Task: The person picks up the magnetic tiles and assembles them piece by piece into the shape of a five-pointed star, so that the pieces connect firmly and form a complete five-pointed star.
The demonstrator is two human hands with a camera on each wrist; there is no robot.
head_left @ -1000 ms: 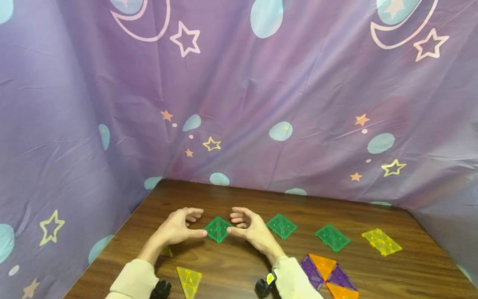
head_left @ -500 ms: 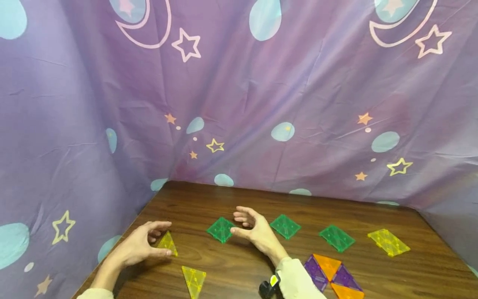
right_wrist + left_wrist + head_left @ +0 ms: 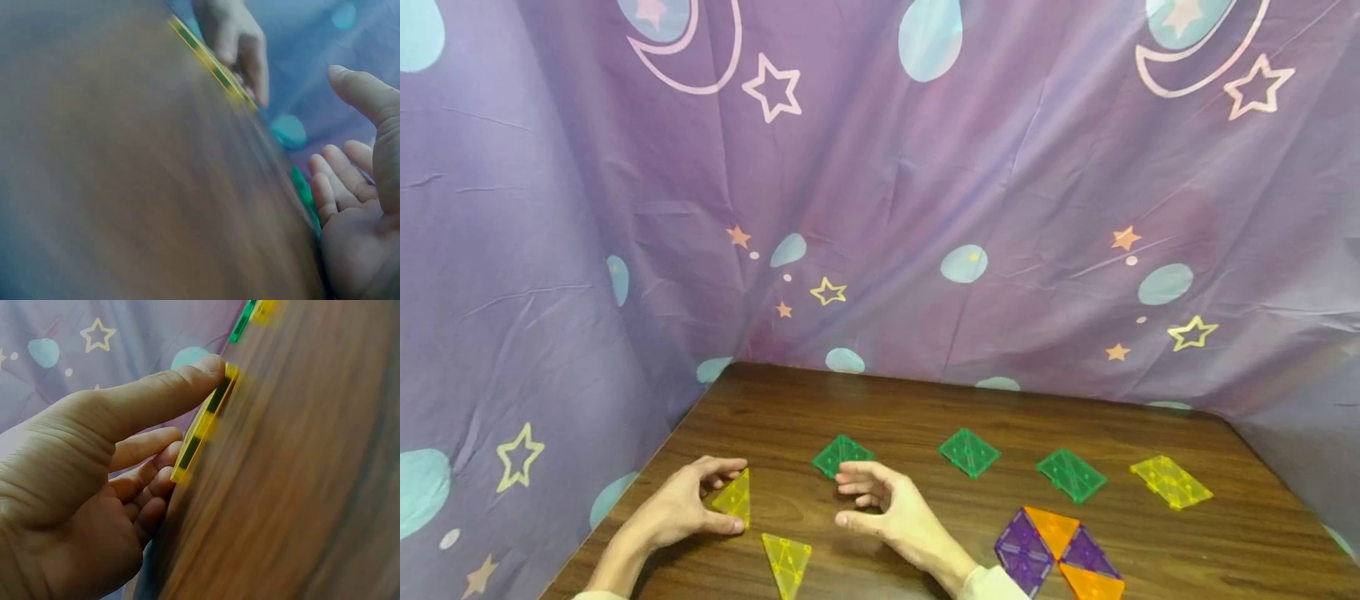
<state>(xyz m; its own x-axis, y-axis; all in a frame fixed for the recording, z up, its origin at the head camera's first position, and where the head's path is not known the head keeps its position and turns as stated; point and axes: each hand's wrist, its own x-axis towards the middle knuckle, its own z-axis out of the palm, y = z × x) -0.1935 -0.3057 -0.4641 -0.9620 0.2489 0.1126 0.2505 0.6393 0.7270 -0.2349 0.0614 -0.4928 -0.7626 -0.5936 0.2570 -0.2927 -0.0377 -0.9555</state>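
My left hand (image 3: 677,510) holds a translucent yellow triangular magnetic tile (image 3: 736,498) at the table's left, thumb at its near corner and fingers at the far one. In the left wrist view the thumb (image 3: 162,394) presses against the edge of that tile (image 3: 203,428). My right hand (image 3: 906,525) hovers over the middle of the table, fingers loosely bent, nothing in its grasp. It partly covers a green diamond of tiles (image 3: 835,455). A second yellow triangular tile (image 3: 787,562) lies in front, between the hands.
Farther right lie two more green diamonds (image 3: 970,452) (image 3: 1071,475) and a yellow diamond (image 3: 1172,482). Purple (image 3: 1025,552) and orange (image 3: 1052,529) triangles sit joined at front right. A patterned purple cloth (image 3: 880,183) hangs behind the wooden table (image 3: 850,396).
My left hand moved from the green diamond to the left yellow triangle, which has since turned. My right hand drew back from the green diamond towards me.
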